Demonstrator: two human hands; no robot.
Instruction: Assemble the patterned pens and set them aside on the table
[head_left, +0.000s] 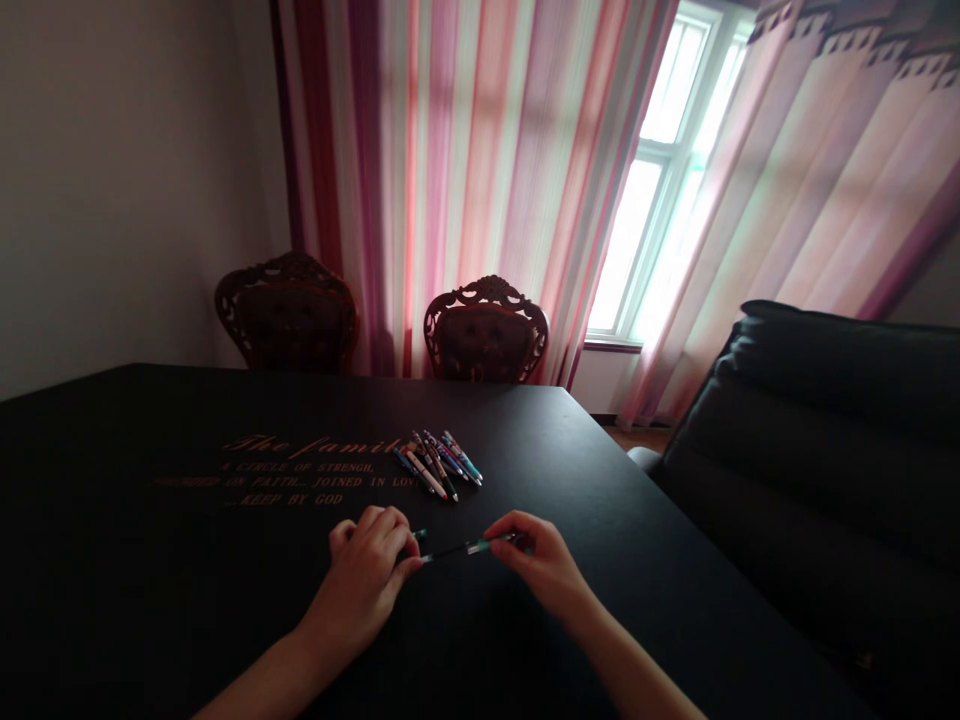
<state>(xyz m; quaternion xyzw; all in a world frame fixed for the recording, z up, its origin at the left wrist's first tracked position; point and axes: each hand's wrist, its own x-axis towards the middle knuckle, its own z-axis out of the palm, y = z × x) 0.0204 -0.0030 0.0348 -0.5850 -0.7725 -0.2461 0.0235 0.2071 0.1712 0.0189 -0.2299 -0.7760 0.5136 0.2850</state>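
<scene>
The left hand (364,580) and the right hand (541,565) rest just in front of the pile of pens (439,465) on the black desk (225,420), with a single dark pen (466,548) lying between them. This pen is slightly tilted, its right end higher, and has a clear section with green near that end.

The fingers (382,530) of the left hand are curled together, and the pen's left end sits against them. A small green tip (420,534) pokes out just above those fingers, but it is too small to tell what it belongs to. On the right hand, the fingers (504,528) are drawn together and pinched on the pen's right end, so the pen spans the gap between both hands.

The pile itself is a loose fan of about eight colorful pens, well clear of the hands. Gold lettering (292,470) lies just left of the pile. Two carved wooden chairs (486,332) stand beyond it, in front of a striped curtain (480,170). A black padded chair (810,470) stands to its right.
</scene>
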